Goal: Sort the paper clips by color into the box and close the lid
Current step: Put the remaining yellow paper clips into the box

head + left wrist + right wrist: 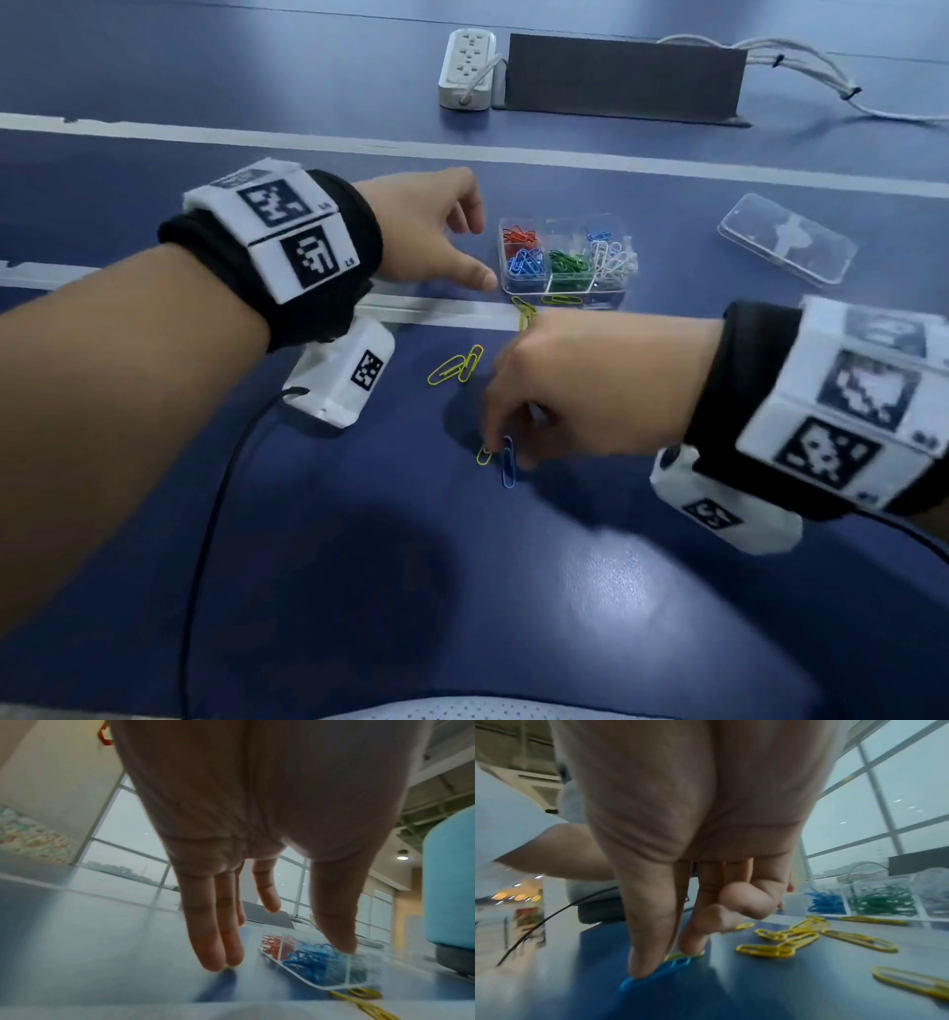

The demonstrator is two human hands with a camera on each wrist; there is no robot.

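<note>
Two fingertips of the right hand (580,390) press a blue clip (508,462) against the table (359,565) — pinch it cleanly, leaving the neighbouring yellow clip (484,455); left hand (431,231), fingers relaxed, waits beside the box (565,259).

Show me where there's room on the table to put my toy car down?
Bare table lies below the right hand, and between the box and the lid. It is crowded in front of the box, where yellow clips and a blue clip lie.
</note>
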